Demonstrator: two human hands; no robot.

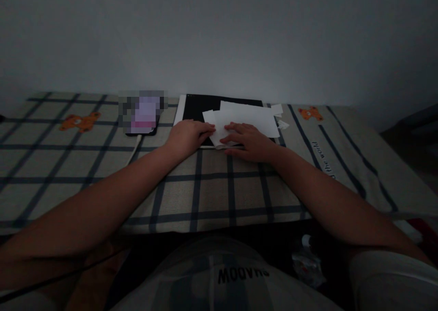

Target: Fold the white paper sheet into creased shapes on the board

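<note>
A folded sheet of white paper lies on a flat black board or book with a white strip along its left side. My left hand rests on the board's left part, its fingers pressed together at the paper's left edge. Spread over the paper's lower part are the fingers of my right hand, which lies flat, palm down. What is under both palms is hidden. Small torn paper scraps lie just right of the sheet.
A phone with a blurred screen and a white cable lies to the left. Everything rests on a checked tablecloth with bear prints. A pale wall rises behind the table. A clear plastic bag or bottle is below the front edge.
</note>
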